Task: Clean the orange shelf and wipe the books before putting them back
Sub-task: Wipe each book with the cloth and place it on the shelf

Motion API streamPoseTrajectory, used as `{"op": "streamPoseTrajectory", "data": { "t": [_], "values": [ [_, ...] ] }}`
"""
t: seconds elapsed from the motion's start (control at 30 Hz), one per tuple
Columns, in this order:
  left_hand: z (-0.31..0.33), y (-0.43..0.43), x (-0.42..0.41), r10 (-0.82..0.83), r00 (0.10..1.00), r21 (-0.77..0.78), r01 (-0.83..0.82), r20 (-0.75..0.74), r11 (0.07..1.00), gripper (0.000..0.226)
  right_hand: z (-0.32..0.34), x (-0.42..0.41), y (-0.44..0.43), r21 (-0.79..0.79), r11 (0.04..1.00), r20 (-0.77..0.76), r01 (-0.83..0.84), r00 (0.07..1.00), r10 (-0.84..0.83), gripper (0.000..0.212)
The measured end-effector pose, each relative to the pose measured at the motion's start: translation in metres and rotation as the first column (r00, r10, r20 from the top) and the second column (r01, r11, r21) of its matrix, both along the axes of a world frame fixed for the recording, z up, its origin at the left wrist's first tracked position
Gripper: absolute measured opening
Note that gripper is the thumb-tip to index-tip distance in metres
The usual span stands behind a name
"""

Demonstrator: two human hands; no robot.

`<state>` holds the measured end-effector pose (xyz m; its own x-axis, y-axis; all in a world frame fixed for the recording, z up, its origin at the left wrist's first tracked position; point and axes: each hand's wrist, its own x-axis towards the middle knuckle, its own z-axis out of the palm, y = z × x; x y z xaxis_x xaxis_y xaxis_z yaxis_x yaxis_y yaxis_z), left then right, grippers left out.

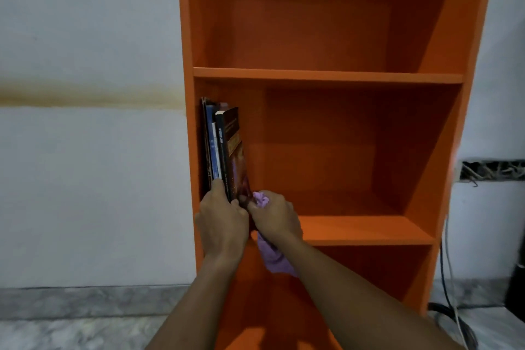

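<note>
Dim, flat indoor light. Inside the tall orange wooden shelf unit (326, 77) the back panels sink into shadow, while its right inner wall is brighter. Overall soft focus, and its sides lean with wide-angle distortion.

Both forearms (199, 307) are seen uncovered from wrist to the view's lower edge; the left grip (223, 221) and the right grip (274, 217) are likewise bare.

Top of the orange shelf (326, 77) running past the upper edge, lower ends of the books (224, 145) hiding behind the left grip (221, 221), spine lettering (220, 136) blurring beyond reading, purple cloth (274, 260) partly hiding inside the right grip (274, 219), forearms (355, 293) leaving the bottom edge
</note>
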<state>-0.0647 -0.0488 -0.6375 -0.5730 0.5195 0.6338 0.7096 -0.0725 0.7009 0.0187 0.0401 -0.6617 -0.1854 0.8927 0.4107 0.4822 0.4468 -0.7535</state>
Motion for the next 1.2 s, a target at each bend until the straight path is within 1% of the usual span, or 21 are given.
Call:
{"op": "streamPoseTrajectory", "data": {
  "t": [0.07,0.17,0.3,0.47,0.57,0.67,0.73,0.8,0.87,0.93,1.0,1.07,1.13,1.17,1.2],
  "values": [
    [-0.007,0.004,-0.006,0.034,0.999,-0.011,-0.034,-0.009,0.999,0.021,-0.002,-0.010,0.001,0.025,0.998,0.055,0.062,0.997,-0.063,0.029],
    [-0.010,0.008,-0.008,0.058,0.998,-0.003,-0.058,-0.012,0.998,0.021,-0.006,-0.013,0.006,0.061,0.988,0.096,0.140,0.985,-0.146,0.039],
    [-0.012,0.006,-0.007,0.077,0.997,-0.041,-0.077,-0.003,0.996,0.023,-0.011,-0.015,0.007,0.085,0.979,0.106,0.183,0.976,-0.192,0.050],
    [-0.015,0.001,-0.013,0.082,0.997,-0.099,-0.080,0.014,0.992,0.029,-0.014,-0.015,0.003,0.119,0.968,0.098,0.219,0.968,-0.231,0.054],
    [-0.017,-0.004,-0.014,0.069,0.997,-0.116,-0.067,0.018,0.991,0.033,-0.013,-0.015,0.000,0.097,0.967,0.063,0.235,0.968,-0.241,0.053],
    [-0.017,-0.008,-0.012,0.066,0.998,-0.145,-0.065,0.002,0.987,0.039,-0.012,-0.010,-0.001,0.049,0.977,-0.027,0.209,0.978,-0.208,0.048],
    [-0.016,-0.012,-0.011,0.085,0.996,-0.197,-0.089,-0.025,0.976,0.041,-0.010,-0.004,-0.007,0.002,0.985,-0.196,0.174,0.966,-0.170,0.042],
    [-0.015,-0.022,-0.005,0.088,0.993,-0.247,-0.106,-0.081,0.963,0.042,-0.006,0.006,-0.022,-0.040,0.980,-0.412,0.195,0.890,-0.194,0.031],
    [-0.017,-0.037,0.006,0.047,0.992,-0.280,-0.078,-0.116,0.957,0.039,-0.006,0.020,-0.045,-0.074,0.965,-0.564,0.253,0.787,-0.250,0.024],
    [-0.024,-0.056,0.024,-0.014,0.991,-0.350,-0.033,-0.133,0.936,0.035,-0.017,0.043,-0.073,-0.091,0.963,-0.596,0.255,0.761,-0.258,0.020],
    [-0.036,-0.070,0.041,-0.083,0.984,-0.430,0.008,-0.157,0.903,0.038,-0.033,0.067,-0.097,-0.120,0.973,-0.603,0.195,0.765,-0.228,0.016],
    [-0.061,-0.087,0.069,-0.172,0.975,-0.537,0.072,-0.140,0.841,0.043,-0.062,0.102,-0.124,-0.179,0.966,-0.571,0.185,0.781,-0.255,0.012],
    [-0.097,-0.104,0.096,-0.233,0.971,-0.616,0.149,-0.058,0.774,0.042,-0.094,0.137,-0.146,-0.304,0.940,-0.510,0.156,0.807,-0.299,0.011],
    [-0.121,-0.116,0.113,-0.256,0.966,-0.649,0.210,0.023,0.731,0.039,-0.117,0.160,-0.156,-0.400,0.908,-0.458,0.127,0.830,-0.318,0.016],
    [-0.143,-0.126,0.126,-0.267,0.955,-0.669,0.283,0.130,0.688,0.034,-0.136,0.178,-0.164,-0.469,0.881,-0.441,0.065,0.847,-0.297,0.020]
  ]
}}
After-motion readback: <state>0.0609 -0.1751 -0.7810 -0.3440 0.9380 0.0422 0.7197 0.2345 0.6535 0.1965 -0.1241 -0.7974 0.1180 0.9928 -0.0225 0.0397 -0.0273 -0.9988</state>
